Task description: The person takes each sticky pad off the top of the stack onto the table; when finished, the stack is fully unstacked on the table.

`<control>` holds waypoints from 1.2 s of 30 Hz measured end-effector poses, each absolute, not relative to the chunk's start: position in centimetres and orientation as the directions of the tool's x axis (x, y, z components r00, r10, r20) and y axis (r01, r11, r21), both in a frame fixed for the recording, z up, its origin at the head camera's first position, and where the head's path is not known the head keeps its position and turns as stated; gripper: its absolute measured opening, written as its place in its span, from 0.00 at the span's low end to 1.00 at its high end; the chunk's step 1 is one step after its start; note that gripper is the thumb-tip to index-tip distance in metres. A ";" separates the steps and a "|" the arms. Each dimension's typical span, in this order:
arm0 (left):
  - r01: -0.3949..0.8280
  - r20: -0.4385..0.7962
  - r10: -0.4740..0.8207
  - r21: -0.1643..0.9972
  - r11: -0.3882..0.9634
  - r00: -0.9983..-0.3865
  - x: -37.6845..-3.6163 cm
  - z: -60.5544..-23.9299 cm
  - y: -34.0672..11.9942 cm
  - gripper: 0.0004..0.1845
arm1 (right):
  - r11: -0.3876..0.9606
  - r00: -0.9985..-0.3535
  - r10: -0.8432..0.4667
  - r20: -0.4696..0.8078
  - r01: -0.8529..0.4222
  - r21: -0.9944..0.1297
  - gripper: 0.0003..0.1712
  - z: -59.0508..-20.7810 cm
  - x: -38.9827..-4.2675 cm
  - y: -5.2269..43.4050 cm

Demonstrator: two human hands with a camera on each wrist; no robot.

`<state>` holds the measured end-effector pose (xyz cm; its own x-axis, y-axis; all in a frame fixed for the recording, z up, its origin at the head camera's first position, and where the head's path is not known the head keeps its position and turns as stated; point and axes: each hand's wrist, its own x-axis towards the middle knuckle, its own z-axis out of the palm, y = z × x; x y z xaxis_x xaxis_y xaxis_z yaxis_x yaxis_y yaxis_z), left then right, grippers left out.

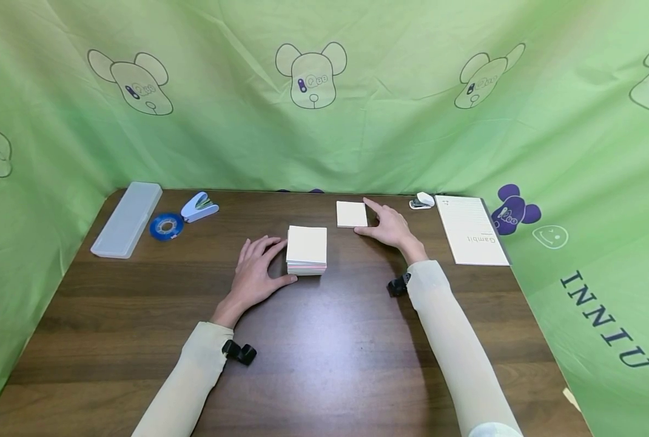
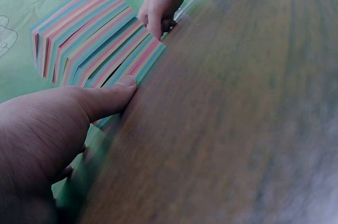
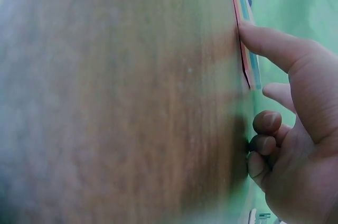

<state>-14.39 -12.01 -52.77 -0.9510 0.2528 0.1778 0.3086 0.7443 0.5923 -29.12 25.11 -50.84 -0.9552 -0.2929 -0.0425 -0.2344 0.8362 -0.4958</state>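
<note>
From the head view, the left hand (image 1: 256, 267) lay flat, fingers spread, against the thick square block of pastel paper (image 1: 307, 249) at mid-table, while the right hand (image 1: 390, 226) touched a thinner cream square pad (image 1: 352, 213) just behind. Left wrist view: the thumb (image 2: 105, 100) pressed the block's striped edge (image 2: 95, 44). Right wrist view: the thumb (image 3: 269, 44) pressed the thin pad's edge (image 3: 247, 34), the other fingers curled.

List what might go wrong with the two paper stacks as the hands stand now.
The tall paper block is steadied only at its side by the left hand, so its loose coloured sheets may fan or slide. The thin stack is touched only at its edge by the right hand and may skid across the table.
</note>
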 end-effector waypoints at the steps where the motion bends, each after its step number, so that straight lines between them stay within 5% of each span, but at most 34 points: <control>1: 0.309 0.178 0.253 0.591 0.746 -0.951 -14.4 -52.8 -12.0 0.49 | 0.833 -0.956 -0.291 -0.036 -0.234 -0.502 0.61 -51.2 -29.3 25.3; 6: 0.304 0.170 0.253 0.594 0.745 -0.952 -14.4 -52.7 -12.0 0.49 | 0.813 -0.954 -0.297 -0.034 -0.234 -0.533 0.62 -52.8 -30.0 26.2; 13: 0.307 0.171 0.257 0.596 0.742 -0.951 -14.3 -52.7 -11.9 0.49 | 0.718 -0.963 -0.268 -0.033 -0.177 -0.673 0.51 -49.0 -26.2 24.9; 36: 0.303 0.177 0.247 0.603 0.738 -0.953 -14.3 -52.6 -11.9 0.49 | 0.633 -0.959 -0.229 0.167 -0.277 -0.723 0.38 -47.3 -22.3 22.7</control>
<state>-14.30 -11.89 -52.65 -0.9528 0.2466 0.1769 0.3029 0.7379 0.6031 -22.30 22.68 -47.26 -0.9590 -0.2287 0.1672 -0.2770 0.6334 -0.7225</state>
